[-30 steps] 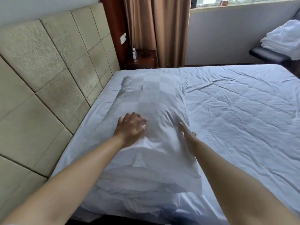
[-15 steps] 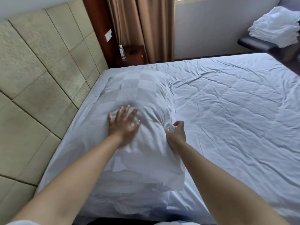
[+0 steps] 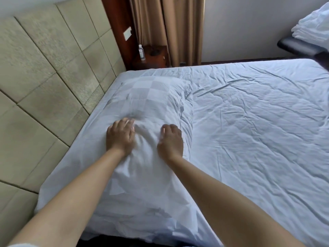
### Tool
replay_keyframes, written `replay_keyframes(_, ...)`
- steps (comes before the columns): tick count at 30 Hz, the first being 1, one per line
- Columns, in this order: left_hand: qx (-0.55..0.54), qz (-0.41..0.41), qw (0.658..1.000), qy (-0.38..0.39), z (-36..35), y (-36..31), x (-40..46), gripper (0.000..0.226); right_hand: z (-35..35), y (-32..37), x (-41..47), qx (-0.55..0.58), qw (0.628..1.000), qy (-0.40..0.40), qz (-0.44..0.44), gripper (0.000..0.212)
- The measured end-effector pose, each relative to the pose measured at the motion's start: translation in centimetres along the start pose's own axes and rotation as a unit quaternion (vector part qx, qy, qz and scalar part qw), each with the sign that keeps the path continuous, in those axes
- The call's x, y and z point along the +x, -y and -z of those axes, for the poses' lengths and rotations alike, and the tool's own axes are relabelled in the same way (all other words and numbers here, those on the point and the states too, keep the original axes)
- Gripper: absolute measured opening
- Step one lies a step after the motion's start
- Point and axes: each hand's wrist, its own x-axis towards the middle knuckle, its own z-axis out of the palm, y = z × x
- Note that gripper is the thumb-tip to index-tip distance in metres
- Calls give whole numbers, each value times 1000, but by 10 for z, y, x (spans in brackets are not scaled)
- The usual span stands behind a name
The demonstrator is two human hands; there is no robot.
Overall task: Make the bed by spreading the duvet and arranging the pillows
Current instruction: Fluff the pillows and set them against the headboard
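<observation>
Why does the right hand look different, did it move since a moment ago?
Yes. The right hand left the pillow's duvet-side edge, where it pinched the cloth, and moved toward the headboard. It now rests on top.

A padded headboard (image 3: pixel 44 72) of beige square panels runs along the left. Beyond it stands a dark wooden panel (image 3: pixel 117 29) bearing a white switch plate (image 3: pixel 127 34), with a water bottle (image 3: pixel 141 52) on the wooden nightstand (image 3: pixel 154 57). Brown curtains (image 3: pixel 169 27) hang beside a pale wall (image 3: pixel 245 25). Folded white linens (image 3: pixel 313 31) sit on a dark bench (image 3: pixel 300 48).
</observation>
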Motion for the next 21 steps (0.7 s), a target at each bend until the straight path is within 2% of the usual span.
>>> replay_keyframes(3,13,80,995,49,-2,14,3,60,-14,3,10,-41,993,65,95,51)
replay_keyframes(8,10,110,990,90,1,49,34,48,-24,29,34,-64,992,65,88,52)
replay_keyframes(12,-66,181,971,143,2,92,63,49,-38,64,69,-142,975,103,140,50)
replay_keyframes(18,-225,351,889,191,-34,150,92,55,-92,120,116,-214,952,122,183,47)
replay_keyframes(21,-283,402,845,209,-54,168,104,56,-131,145,134,-253,933,146,211,51)
